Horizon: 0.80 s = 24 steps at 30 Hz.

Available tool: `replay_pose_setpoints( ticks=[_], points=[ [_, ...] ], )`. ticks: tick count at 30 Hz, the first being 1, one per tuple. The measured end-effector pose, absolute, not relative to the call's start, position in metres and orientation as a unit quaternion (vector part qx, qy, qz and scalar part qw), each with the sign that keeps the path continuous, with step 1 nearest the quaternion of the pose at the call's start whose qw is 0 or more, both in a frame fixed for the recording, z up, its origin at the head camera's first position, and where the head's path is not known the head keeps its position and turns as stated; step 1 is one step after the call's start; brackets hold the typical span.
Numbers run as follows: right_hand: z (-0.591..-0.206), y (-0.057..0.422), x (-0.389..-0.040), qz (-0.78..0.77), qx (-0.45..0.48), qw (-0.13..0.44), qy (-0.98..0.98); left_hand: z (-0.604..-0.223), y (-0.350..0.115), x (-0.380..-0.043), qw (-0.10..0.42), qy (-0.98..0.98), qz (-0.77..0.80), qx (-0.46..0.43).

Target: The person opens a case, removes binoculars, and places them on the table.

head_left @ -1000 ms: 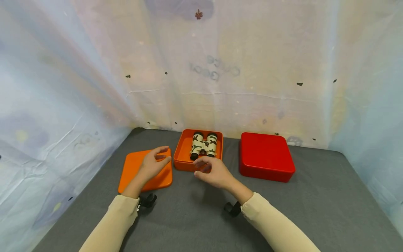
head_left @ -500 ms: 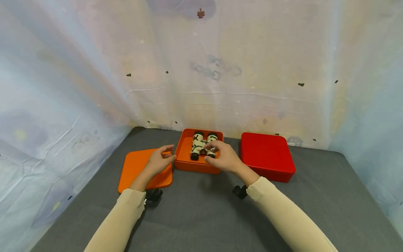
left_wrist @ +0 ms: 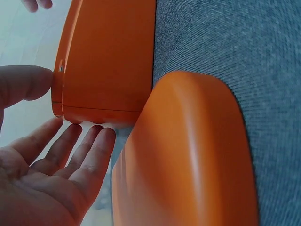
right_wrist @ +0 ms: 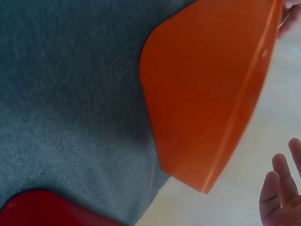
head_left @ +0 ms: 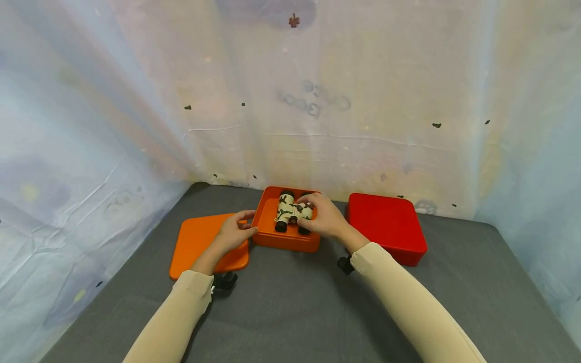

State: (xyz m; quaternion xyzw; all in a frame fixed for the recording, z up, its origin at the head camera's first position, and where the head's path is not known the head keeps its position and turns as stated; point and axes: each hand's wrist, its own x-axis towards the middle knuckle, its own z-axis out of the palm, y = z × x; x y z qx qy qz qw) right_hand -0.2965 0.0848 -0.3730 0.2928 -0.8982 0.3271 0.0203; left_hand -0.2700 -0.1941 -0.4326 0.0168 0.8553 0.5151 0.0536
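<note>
An uncovered orange box (head_left: 286,242) holds camouflage-patterned binoculars (head_left: 285,209) at the back of the table. At the box's front left corner is my left hand (head_left: 233,233). In the left wrist view its thumb (left_wrist: 28,84) meets the front rim and its fingertips lie against the side wall, so it grips the corner. My right hand (head_left: 324,217) reaches over the binoculars' right barrel, thumb and fingers parted, partly hiding it. In the right wrist view its spread fingers (right_wrist: 282,181) appear beyond the box rim, with nothing visible between them.
Left of the box lies an orange lid (head_left: 192,247), partly under my left forearm and hand. A red box (head_left: 386,222), its top covered, stands to the right behind my right wrist. Grey cloth (head_left: 281,302) covers the table; a patterned curtain (head_left: 340,156) rises behind it.
My right hand has moved forward and up from in front of the box to over the binoculars. My left hand has shifted right, from above the lid onto the box corner.
</note>
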Motion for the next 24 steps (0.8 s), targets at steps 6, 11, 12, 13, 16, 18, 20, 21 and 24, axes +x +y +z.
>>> replay_pose_setpoints(
  ticks=[6, 11, 12, 13, 16, 18, 20, 21, 24],
  points=[
    [-0.377, 0.080, -0.310, 0.313, 0.280, 0.025, -0.907, -0.432, -0.194, -0.272, 0.062, 0.856, 0.514, 0.005],
    [-0.384, 0.077, -0.319, 0.296, 0.275, 0.034, -0.914, -0.431, -0.194, -0.275, 0.077, 0.850, 0.521, 0.000],
    [-0.386, 0.076, -0.321, 0.290, 0.274, 0.037, -0.916, -0.431, -0.194, -0.275, 0.079, 0.850, 0.521, 0.000],
    [-0.388, 0.076, -0.323, 0.284, 0.274, 0.039, -0.918, -0.431, -0.193, -0.275, 0.080, 0.849, 0.522, 0.000],
    [-0.394, 0.075, -0.327, 0.275, 0.270, 0.046, -0.922, -0.430, -0.194, -0.275, 0.085, 0.848, 0.524, -0.003],
    [-0.398, 0.074, -0.330, 0.277, 0.267, 0.049, -0.922, -0.431, -0.194, -0.275, 0.086, 0.847, 0.524, -0.003],
    [-0.402, 0.072, -0.332, 0.281, 0.263, 0.051, -0.922, -0.431, -0.195, -0.275, 0.088, 0.846, 0.526, -0.007],
    [-0.404, 0.071, -0.333, 0.282, 0.261, 0.052, -0.922, -0.430, -0.195, -0.275, 0.088, 0.846, 0.526, -0.008],
    [-0.410, 0.069, -0.336, 0.286, 0.255, 0.054, -0.922, -0.429, -0.195, -0.275, 0.091, 0.846, 0.525, -0.010]
  ],
)
